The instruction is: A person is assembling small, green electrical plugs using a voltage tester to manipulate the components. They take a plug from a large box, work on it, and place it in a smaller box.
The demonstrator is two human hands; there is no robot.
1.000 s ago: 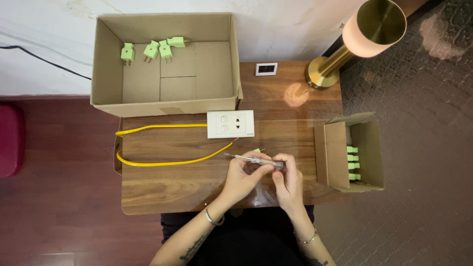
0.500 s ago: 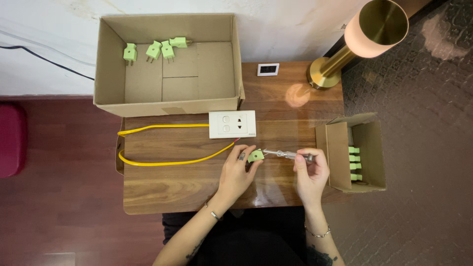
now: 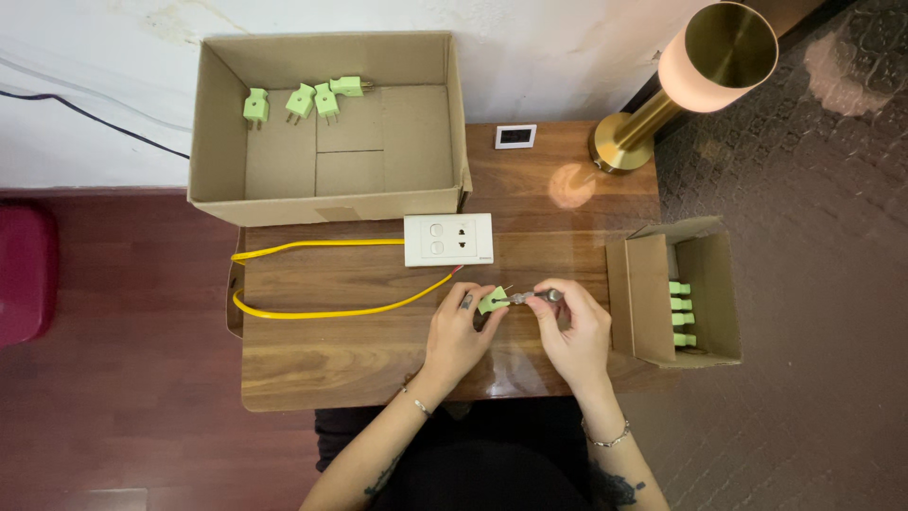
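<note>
My left hand (image 3: pixel 459 331) pinches a small green plug (image 3: pixel 493 301) just above the wooden table (image 3: pixel 359 355). My right hand (image 3: pixel 572 326) grips a slim metal screwdriver (image 3: pixel 532 297) whose tip touches the plug. Both hands sit near the table's front middle. A white socket plate (image 3: pixel 448 238) with a yellow cable (image 3: pixel 322 310) lies just behind my left hand.
A large open cardboard box (image 3: pixel 326 203) at the back left holds several green plugs (image 3: pixel 301 99). A small cardboard box (image 3: pixel 653 293) at the right edge holds more green plugs (image 3: pixel 681 314). A brass lamp (image 3: pixel 662 95) and a small white device (image 3: pixel 515 136) stand at the back right.
My right hand drew out toward the small box with the screwdriver, then came back left. The screwdriver tip now meets the green plug held by my left hand.
</note>
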